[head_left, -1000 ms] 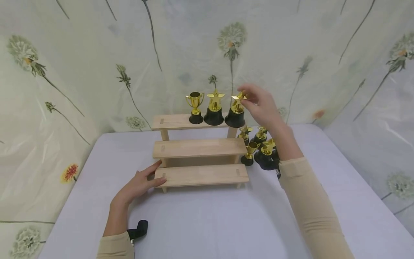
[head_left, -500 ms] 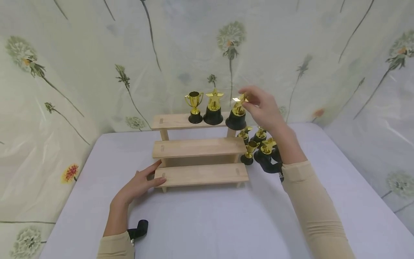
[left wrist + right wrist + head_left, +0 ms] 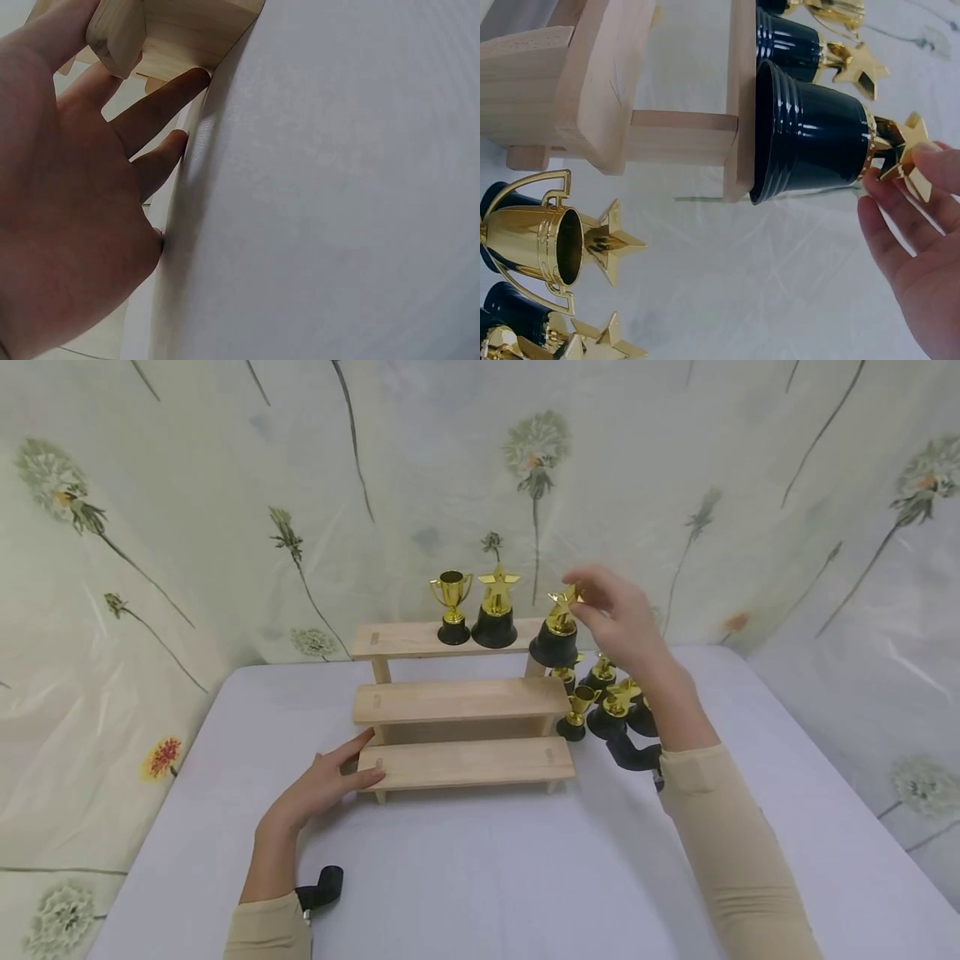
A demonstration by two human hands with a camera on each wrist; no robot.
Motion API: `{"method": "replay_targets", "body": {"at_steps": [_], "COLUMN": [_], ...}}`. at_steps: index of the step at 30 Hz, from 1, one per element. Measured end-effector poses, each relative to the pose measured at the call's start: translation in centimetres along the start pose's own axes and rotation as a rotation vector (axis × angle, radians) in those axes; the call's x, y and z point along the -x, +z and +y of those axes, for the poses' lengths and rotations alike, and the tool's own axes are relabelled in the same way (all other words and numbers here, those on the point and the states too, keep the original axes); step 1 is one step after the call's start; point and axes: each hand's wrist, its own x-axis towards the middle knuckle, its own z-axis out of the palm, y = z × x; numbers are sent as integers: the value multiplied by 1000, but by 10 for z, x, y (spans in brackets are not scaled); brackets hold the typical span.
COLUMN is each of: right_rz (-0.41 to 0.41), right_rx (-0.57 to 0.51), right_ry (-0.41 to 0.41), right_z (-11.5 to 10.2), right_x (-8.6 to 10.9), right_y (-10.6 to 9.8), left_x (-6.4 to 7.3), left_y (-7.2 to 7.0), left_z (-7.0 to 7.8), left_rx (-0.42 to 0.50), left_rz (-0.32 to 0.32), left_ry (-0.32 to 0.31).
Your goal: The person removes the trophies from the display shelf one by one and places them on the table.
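Observation:
My right hand (image 3: 618, 618) pinches a gold star trophy (image 3: 554, 643) by its star, thumb on one face and fingers on the other. Its black base is right at the right end of the top step of a wooden stand (image 3: 461, 702), as the right wrist view also shows. Left of it on that step stand a second star trophy (image 3: 495, 625) and a two-handled cup trophy (image 3: 452, 606). My left hand (image 3: 318, 789) holds the left end of the lowest step, thumb on top. In the left wrist view the other fingers (image 3: 161, 112) spread beneath and beside the plank end.
On the white-covered table (image 3: 480, 877), right of the stand, several more trophies cluster, among them a small cup trophy (image 3: 576, 710) and a star trophy (image 3: 618, 702). A flower-patterned sheet (image 3: 420, 468) hangs behind. A black wrist camera (image 3: 330, 885) sits at the left wrist.
My right hand has moved slightly right and down with the star trophy, widening its gap from the middle star trophy. The left hand has stayed on the stand.

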Motion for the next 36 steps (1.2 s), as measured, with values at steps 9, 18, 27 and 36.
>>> {"method": "replay_targets", "body": {"at_steps": [9, 18, 27, 36], "right_rz": [24, 47, 64, 57], "right_rx": [17, 7, -2, 1], "right_ry": [-34, -8, 13, -6], "right_z": [3, 4, 5, 7], "right_x": [10, 23, 35, 41], "right_y": [-4, -10, -19, -23], "left_x": [0, 1, 0, 1], "left_y": [0, 0, 1, 0], "left_z": [3, 4, -1, 1], "left_rx": [-1, -10, -12, -15], "left_rz": [-9, -9, -3, -7], "left_ry": [-1, 4, -2, 11]}}
